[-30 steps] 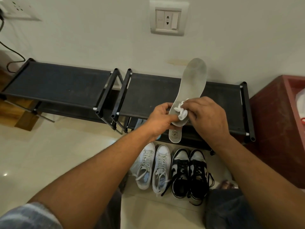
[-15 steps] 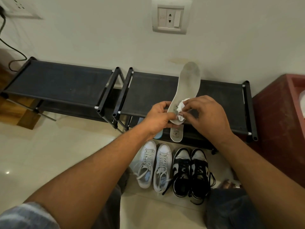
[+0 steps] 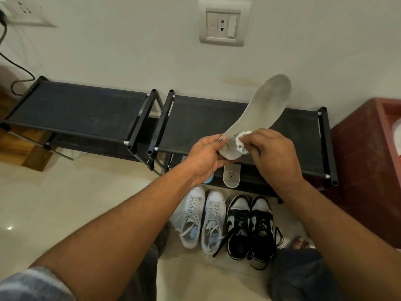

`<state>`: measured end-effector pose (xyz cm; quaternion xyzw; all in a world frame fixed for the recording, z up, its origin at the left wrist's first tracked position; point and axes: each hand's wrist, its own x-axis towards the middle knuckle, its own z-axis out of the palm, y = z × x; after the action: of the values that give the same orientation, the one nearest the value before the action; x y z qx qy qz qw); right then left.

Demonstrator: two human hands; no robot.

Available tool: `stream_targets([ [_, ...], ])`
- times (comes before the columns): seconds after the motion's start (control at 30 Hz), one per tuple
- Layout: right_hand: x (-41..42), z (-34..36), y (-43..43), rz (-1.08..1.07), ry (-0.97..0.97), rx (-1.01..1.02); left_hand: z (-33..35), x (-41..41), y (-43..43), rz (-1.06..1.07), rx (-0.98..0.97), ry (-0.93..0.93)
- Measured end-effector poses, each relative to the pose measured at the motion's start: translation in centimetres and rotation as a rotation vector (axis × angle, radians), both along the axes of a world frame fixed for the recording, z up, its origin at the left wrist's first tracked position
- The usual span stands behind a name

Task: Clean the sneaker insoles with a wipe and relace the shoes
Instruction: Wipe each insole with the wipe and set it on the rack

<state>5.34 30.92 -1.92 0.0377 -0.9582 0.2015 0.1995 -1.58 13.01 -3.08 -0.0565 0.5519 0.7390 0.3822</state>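
My left hand point(image 3: 205, 157) grips the heel end of a grey insole point(image 3: 263, 107), which slants up and to the right over the shoe rack. My right hand point(image 3: 273, 155) pinches a crumpled white wipe point(image 3: 242, 141) against the insole near its heel. A second insole point(image 3: 231, 174) lies on the rack's lower shelf, partly hidden by my hands. On the floor below stand a pair of white sneakers point(image 3: 202, 218) and a pair of black-and-white sneakers point(image 3: 250, 227), all laced.
Two black shoe racks point(image 3: 86, 114) stand side by side against the white wall. A red-brown cabinet point(image 3: 368, 161) is at the right. A wall socket point(image 3: 222, 26) is above. My knees and a bare foot point(image 3: 300, 243) are near the shoes.
The insole's toe has swung to the right and tilted more. The wipe has slid down toward the heel end. My left hand keeps its grip.
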Motion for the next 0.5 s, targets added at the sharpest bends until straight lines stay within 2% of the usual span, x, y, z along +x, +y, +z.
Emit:
stream_targets([
  [0.07, 0.0, 0.2, -0.5, -0.033, 0.002, -0.01, 0.1, 0.0, 0.0, 0.006, 0.013, -0.009],
  [0.17, 0.7, 0.0, -2.8, 0.131, -0.007, 0.056, 0.3, 0.1, -0.2, 0.016, 0.041, -0.011],
  [0.33, -0.2, 0.4, -0.6, -0.095, -0.016, -0.053, 0.3, -0.2, 0.0, 0.04, 0.015, -0.02],
  [0.43, 0.9, -0.2, -3.5, 0.095, -0.056, 0.051, 0.1, -0.1, -0.2, 0.051, 0.028, -0.029],
  [0.5, 0.4, -0.3, -2.4, 0.068, -0.077, 0.045, -0.1, 0.0, -0.1, 0.057, 0.021, -0.033],
])
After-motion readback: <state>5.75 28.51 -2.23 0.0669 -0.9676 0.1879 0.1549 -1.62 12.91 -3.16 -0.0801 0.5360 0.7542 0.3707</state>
